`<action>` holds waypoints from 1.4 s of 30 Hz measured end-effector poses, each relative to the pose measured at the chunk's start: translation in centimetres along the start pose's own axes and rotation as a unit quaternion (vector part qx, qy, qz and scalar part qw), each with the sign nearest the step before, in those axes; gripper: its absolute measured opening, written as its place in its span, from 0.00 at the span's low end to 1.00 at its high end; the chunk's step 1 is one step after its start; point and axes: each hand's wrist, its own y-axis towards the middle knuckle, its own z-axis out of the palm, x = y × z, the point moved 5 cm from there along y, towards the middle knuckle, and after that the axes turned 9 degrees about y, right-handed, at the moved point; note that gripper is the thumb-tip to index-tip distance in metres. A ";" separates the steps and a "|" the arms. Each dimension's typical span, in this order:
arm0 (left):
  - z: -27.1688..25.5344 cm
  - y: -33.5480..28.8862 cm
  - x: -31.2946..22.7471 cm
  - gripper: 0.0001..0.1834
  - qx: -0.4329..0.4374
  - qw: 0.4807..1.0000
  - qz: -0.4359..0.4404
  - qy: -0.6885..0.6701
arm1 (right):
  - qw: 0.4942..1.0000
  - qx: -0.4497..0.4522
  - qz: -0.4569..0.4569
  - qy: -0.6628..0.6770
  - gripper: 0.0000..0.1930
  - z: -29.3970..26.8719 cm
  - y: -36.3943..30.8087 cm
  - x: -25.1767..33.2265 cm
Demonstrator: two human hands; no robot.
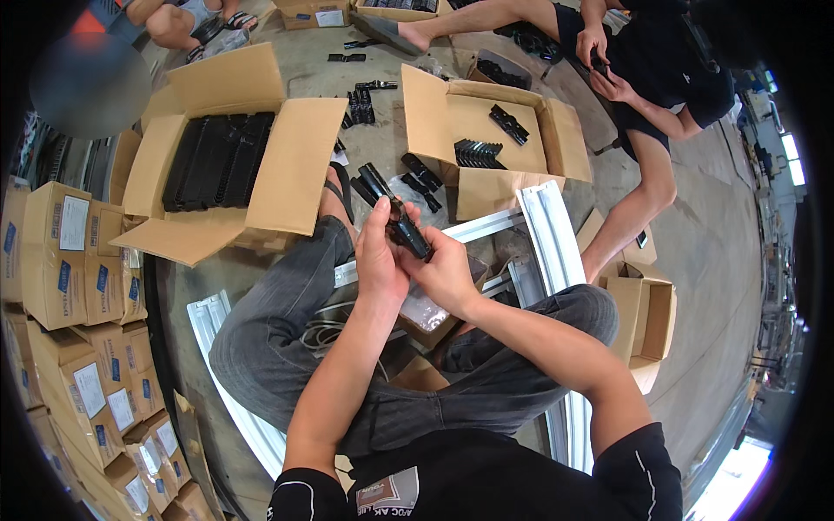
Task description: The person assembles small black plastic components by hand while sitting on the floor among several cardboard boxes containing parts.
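Observation:
Both of my hands meet in front of me around a black, elongated plastic or metal part (407,233) with a ribbed, tube-like shape. My left hand (379,260) wraps it from the left, thumb along its upper side. From the right, my right hand (441,269) grips its lower end; some of its fingers are hidden behind the part. Just beyond lie a few similar black parts (422,174) on clear plastic on the floor. Below my hands stands a small open carton (445,330) with a clear plastic bag (424,310) at it.
An open carton (300,165) full of black parts stands front left. Another carton (486,187) at front right holds several. White metal profiles (556,234) lie around my legs. Stacked cartons (65,300) line the left. A co-worker (647,87) sits far right, handling a small dark piece.

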 end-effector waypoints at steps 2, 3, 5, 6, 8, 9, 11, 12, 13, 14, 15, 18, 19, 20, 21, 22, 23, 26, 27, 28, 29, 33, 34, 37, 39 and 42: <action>0.4 -0.1 -0.2 0.17 0.011 1.000 0.018 0.021 | 1.000 -0.003 -0.025 -0.016 0.12 -0.2 0.1 0.6; 0.5 -0.1 -0.4 0.17 0.011 1.000 0.019 0.023 | 0.998 -0.005 -0.051 -0.035 0.12 -0.2 0.2 1.1; 0.5 0.0 -1.0 0.16 0.015 1.000 0.010 0.009 | 0.999 0.005 -0.030 -0.035 0.11 -0.6 0.6 1.9; 0.2 0.3 -1.3 0.16 0.015 1.000 0.011 0.010 | 0.999 0.016 -0.009 -0.037 0.10 -0.8 0.9 1.9; -0.2 0.8 -2.3 0.14 0.024 0.997 0.062 0.043 | 0.999 0.019 -0.019 -0.039 0.10 -1.4 1.6 1.6; -0.3 0.9 -2.5 0.13 0.033 0.997 0.066 0.037 | 0.999 0.022 -0.028 -0.041 0.10 -1.7 1.9 1.5; -0.8 1.2 -3.0 0.12 0.027 0.996 0.069 0.048 | 0.999 0.016 -0.024 -0.020 0.09 -2.3 2.6 1.8; -1.0 1.3 -3.1 0.12 0.022 0.996 0.070 0.058 | 1.000 0.010 -0.020 0.000 0.09 -2.8 3.0 1.9; -0.6 1.2 -3.4 0.12 0.023 0.995 0.071 0.068 | 0.999 0.008 -0.028 0.012 0.09 -3.4 3.6 1.8; -0.4 1.2 -3.4 0.12 0.025 0.995 0.070 0.069 | 1.000 0.006 -0.029 0.012 0.09 -4.1 4.3 1.6; -0.2 1.2 -3.4 0.12 0.045 0.990 0.071 0.117 | 0.998 -0.001 -0.035 0.044 0.09 -4.9 5.1 1.4; 0.2 0.7 -3.4 0.11 0.060 0.974 0.074 0.204 | 0.987 0.010 -0.024 0.160 0.07 -6.6 6.2 3.9; 0.8 0.5 -3.3 0.11 0.090 0.958 0.074 0.262 | 0.983 0.011 -0.037 0.179 0.07 -7.4 6.4 5.1; 1.2 0.3 -2.9 0.11 0.120 0.938 0.073 0.318 | 0.979 0.012 -0.049 0.197 0.06 -8.1 6.6 6.0; 1.1 0.4 -2.4 0.12 0.136 0.917 0.088 0.365 | 0.977 0.015 -0.044 0.208 0.06 -8.6 6.6 6.7; 1.3 0.1 -2.1 0.12 0.136 0.918 0.082 0.364 | 0.976 0.028 -0.053 0.211 0.07 -9.1 6.6 7.1; 1.8 -0.4 -1.6 0.12 0.173 0.894 0.051 0.409 | 0.976 0.043 -0.052 0.208 0.06 -9.3 6.4 7.5; 2.0 -0.9 -0.3 0.13 0.226 0.839 0.000 0.494 | 0.980 0.102 -0.052 0.164 0.06 -9.4 6.2 7.3; 2.1 -1.2 0.1 0.13 0.257 0.820 -0.024 0.511 | 0.979 0.148 -0.055 0.125 0.06 -9.0 6.0 7.1; 2.3 -1.5 0.3 0.13 0.286 0.798 -0.045 0.528 | 0.974 0.185 -0.039 0.124 0.05 -8.5 5.7 6.9; 1.9 -1.3 0.8 0.12 0.291 0.795 -0.049 0.530 | 0.970 0.219 -0.051 0.088 0.05 -8.0 5.4 6.8; 2.0 -1.3 0.6 0.12 0.310 0.776 -0.010 0.549 | 0.953 0.286 -0.067 -0.075 0.05 -6.4 3.9 7.3; 2.0 -1.3 0.4 0.13 0.313 0.753 -0.026 0.578 | 0.953 0.286 -0.066 -0.073 0.05 -6.2 3.8 7.2; 1.5 -1.0 0.6 0.14 0.328 0.739 -0.058 0.585 | 0.935 0.317 -0.087 -0.134 0.07 -5.6 3.7 6.7; 0.9 -0.9 1.0 0.15 0.341 0.749 -0.073 0.563 | 0.934 0.320 -0.084 -0.138 0.07 -5.4 3.6 6.7; 0.7 -0.9 1.3 0.15 0.357 0.770 -0.088 0.522 | 0.934 0.320 -0.068 -0.145 0.07 -5.2 3.4 6.4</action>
